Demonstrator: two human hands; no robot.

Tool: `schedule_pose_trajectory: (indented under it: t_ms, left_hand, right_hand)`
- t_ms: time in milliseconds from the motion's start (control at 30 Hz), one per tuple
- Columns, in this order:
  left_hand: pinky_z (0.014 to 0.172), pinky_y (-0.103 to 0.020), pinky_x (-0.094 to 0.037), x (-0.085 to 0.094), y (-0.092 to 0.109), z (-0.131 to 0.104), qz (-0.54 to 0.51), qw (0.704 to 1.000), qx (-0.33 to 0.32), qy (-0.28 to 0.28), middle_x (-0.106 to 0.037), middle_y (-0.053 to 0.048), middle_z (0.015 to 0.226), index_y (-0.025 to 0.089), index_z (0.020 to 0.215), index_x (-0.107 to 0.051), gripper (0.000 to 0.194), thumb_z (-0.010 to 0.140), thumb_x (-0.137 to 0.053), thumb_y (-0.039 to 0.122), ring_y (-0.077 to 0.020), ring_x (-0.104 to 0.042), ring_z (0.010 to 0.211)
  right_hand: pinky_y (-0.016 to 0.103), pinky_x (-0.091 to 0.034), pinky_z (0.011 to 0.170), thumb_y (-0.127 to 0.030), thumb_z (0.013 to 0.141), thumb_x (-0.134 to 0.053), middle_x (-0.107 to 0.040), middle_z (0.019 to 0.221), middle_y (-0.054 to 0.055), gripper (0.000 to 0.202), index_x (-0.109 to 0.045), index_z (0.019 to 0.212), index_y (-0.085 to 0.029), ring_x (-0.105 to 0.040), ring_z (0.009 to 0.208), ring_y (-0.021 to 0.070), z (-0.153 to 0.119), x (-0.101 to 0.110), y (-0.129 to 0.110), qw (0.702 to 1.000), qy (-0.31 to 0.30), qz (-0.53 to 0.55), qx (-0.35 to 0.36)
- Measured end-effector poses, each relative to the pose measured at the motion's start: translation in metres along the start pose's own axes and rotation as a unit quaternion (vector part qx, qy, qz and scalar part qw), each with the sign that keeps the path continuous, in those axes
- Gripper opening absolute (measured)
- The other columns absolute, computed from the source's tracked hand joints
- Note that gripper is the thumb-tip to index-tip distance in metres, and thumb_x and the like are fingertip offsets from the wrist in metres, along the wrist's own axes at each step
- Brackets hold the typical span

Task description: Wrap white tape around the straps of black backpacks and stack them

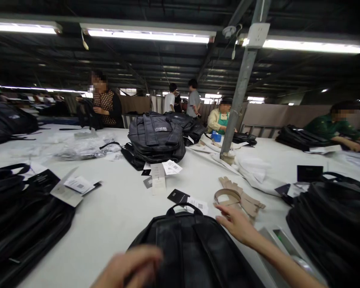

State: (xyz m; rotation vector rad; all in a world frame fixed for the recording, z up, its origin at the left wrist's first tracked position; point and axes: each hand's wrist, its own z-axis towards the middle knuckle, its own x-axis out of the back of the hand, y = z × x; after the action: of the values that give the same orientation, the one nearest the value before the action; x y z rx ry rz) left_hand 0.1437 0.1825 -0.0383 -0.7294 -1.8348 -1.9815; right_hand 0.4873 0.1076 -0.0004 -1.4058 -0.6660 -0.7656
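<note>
A black backpack [187, 244] lies on the white table right before me, its shoulder straps facing up and its carry handle pointing away. Over its left side is my left hand [132, 266], smeared by motion, so its grip is unclear. Beside the upper right edge of the pack hovers my right hand [235, 224], fingers stretched out and holding nothing. Black and white hang tags [187, 200] rest on the table just beyond the handle. Close to my right fingertips are some beige straps [240, 196], one of them curled into a loop.
Stacks of black backpacks stand at left [24, 224], right [333, 224] and mid-table [156, 136]. A grey metal post [241, 84] rises from the table [108, 224]. Clear plastic bags [81, 146] lie far left. A grey device [288, 248] sits at right. Co-workers are beyond.
</note>
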Motion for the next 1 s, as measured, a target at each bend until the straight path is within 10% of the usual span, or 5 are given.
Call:
schedule_pose_trajectory:
  t_ms: [200, 500, 700, 867, 1000]
  left_hand:
    - [0.070, -0.024, -0.044, 0.010, 0.020, 0.039, 0.053, 0.964, -0.126, -0.228, -0.066, -0.002, 0.079, 0.016, 0.082, -0.069, 0.029, 0.077, -0.047, 0.036, -0.0172, -0.058, 0.075]
    - [0.071, -0.023, -0.044, 0.007, 0.060, 0.057, -0.130, 0.876, -0.086, -0.457, -0.066, 0.000, 0.099, 0.021, 0.104, -0.063, 0.044, 0.060, -0.057, 0.016, -0.0189, -0.058, 0.089]
    - [0.076, -0.029, -0.047, 0.014, 0.089, 0.054, -0.099, 0.844, -0.040, -0.525, -0.065, 0.000, 0.106, 0.026, 0.112, -0.060, 0.055, 0.058, -0.057, 0.014, -0.0246, -0.056, 0.099]
    - [0.080, -0.034, -0.046, -0.005, 0.095, 0.054, -0.015, 0.806, -0.062, -0.589, -0.067, 0.001, 0.094, 0.026, 0.101, -0.065, 0.039, 0.061, -0.064, 0.026, -0.0249, -0.057, 0.093]
    - [0.076, -0.031, -0.045, -0.020, 0.070, 0.056, 0.000, 0.850, -0.004, -0.526, -0.065, 0.000, 0.078, 0.018, 0.083, -0.067, 0.025, 0.064, -0.064, 0.033, -0.0213, -0.056, 0.079]
  right_hand:
    - [0.026, -0.043, 0.061, -0.034, 0.080, -0.045, -0.064, 0.071, 0.002, 0.029, -0.066, 0.085, -0.014, -0.056, 0.067, 0.0175, 0.054, -0.039, 0.001, 0.974, -0.207, 0.061, 0.065]
    - [0.031, -0.040, 0.090, -0.010, 0.070, -0.044, -0.058, 0.103, 0.003, 0.038, -0.057, 0.104, -0.022, -0.053, 0.097, 0.0181, 0.016, 0.020, -0.051, 0.967, -0.170, 0.018, 0.190]
    - [0.032, -0.037, 0.095, -0.016, 0.076, -0.046, -0.056, 0.120, 0.005, 0.047, -0.050, 0.122, -0.023, -0.050, 0.109, 0.0217, 0.002, 0.022, -0.044, 0.972, -0.175, 0.046, 0.152]
    - [0.024, -0.042, 0.071, -0.029, 0.071, -0.059, -0.063, 0.090, -0.001, 0.026, -0.060, 0.095, -0.020, -0.054, 0.082, 0.0185, 0.005, -0.007, -0.037, 0.966, -0.199, 0.124, 0.113]
    - [0.021, -0.033, 0.055, -0.039, 0.079, -0.049, -0.051, 0.062, -0.003, 0.027, -0.054, 0.065, -0.016, -0.044, 0.061, 0.0127, 0.018, -0.043, -0.014, 0.973, -0.204, 0.093, 0.054]
